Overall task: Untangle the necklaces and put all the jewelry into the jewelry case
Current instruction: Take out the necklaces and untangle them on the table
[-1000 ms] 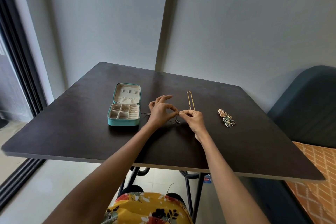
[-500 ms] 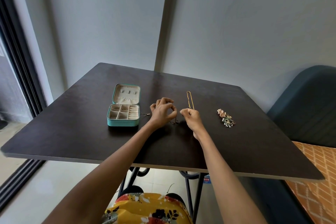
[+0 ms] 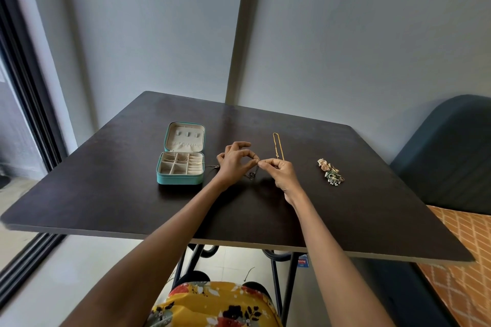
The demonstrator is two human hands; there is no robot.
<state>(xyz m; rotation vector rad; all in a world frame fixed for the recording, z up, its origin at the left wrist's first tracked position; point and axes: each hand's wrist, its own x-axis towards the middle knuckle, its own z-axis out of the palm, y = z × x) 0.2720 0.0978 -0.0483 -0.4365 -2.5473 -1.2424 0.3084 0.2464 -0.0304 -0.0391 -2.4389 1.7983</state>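
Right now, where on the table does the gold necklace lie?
In the head view the gold necklace lies stretched out on the dark table, just beyond the right hand, between the open jewelry case and the earring pile.

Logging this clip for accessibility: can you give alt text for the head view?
Left hand and right hand pinch a thin dark necklace above a dark table. An open teal jewelry case lies left; a gold chain and earring pile right.
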